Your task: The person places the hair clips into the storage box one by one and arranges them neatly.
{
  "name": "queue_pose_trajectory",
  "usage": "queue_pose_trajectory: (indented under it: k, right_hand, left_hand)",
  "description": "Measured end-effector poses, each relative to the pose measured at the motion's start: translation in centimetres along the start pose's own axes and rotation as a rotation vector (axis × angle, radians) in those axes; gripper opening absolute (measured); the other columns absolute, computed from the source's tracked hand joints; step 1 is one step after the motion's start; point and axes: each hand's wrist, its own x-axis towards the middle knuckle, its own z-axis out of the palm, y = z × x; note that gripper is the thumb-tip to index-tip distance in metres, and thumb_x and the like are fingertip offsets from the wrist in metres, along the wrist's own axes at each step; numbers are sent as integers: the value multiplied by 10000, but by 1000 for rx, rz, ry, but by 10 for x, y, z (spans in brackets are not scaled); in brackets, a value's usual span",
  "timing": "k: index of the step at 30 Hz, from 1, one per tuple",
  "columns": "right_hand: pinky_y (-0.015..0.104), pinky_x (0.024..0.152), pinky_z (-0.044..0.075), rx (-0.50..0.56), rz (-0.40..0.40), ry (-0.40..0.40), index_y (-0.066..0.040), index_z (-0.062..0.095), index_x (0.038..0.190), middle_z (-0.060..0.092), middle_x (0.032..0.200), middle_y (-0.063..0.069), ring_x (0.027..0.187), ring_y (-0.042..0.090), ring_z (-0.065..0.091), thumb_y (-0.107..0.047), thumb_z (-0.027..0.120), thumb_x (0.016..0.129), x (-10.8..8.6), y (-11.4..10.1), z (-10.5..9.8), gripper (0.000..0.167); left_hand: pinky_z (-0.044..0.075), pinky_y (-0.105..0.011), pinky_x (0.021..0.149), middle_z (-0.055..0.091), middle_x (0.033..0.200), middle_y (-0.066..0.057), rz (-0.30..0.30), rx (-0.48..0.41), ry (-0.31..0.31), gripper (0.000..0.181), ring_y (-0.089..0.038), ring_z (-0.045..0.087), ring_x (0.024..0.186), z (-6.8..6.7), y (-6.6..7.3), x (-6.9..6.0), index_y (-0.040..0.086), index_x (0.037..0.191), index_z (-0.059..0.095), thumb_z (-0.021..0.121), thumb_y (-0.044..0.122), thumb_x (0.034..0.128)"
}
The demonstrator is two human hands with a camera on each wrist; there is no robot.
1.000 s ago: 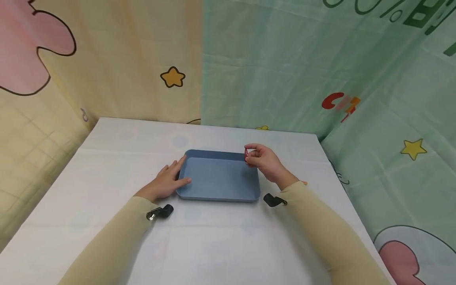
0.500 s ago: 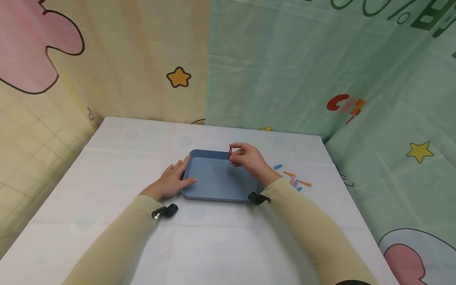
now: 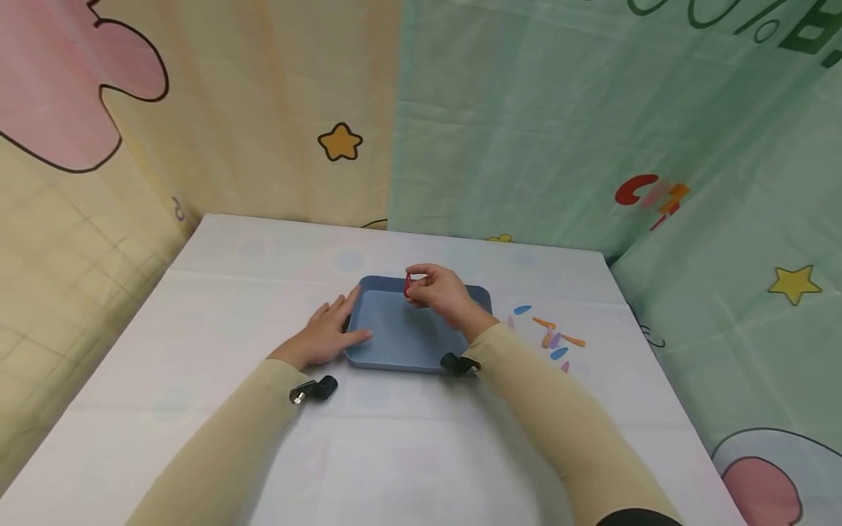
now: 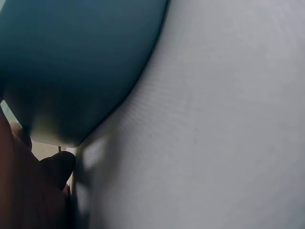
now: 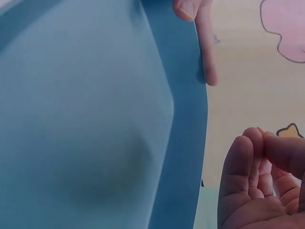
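Red piece (image 3: 407, 286): small, slim, bright — finer detail too tiny to tell
Its place: seen against the tray's far wall in the head view
Right grip (image 3: 439, 294): pinching the red piece between fingers and thumb
Left grip (image 3: 322, 334): released — straight fingers resting along the tray's left rim
Tray (image 3: 397, 329): blue-grey, shallow, rounded corners; soft shadow on its floor
Counter (image 3: 388, 453): white-covered

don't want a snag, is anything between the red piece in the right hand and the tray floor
Nothing visible: the red piece, pinched in the right hand, appears to be over the tray, and no object shows on its visible floor. The left hand is at the tray's left side; coloured pieces lie outside.
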Motion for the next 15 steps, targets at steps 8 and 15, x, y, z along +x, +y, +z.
queue_pose_trajectory:
  k: [8,15]
  right_hand:
    - [305,847,659,-27,7,-23,-21,584,1478,754,956,100,819,153,724,-10,716,974,7,-2,16,521]
    - [312,829,661,-51,7,-27,-23,597,1462,769,965,118,975,335,760,-5,706,976,13,1,27,498]
  left_hand:
    - [-29,-611,1329,143,1773,-153,-23,-4,-13,1030,-400,37,1654,0,1,1,254,1713,-27,634,581,993]
    - [-27,-607,1330,153,1771,-152,-11,9,-13,1024,-402,49,1653,0,2,-1,246,1714,-22,622,594,998]
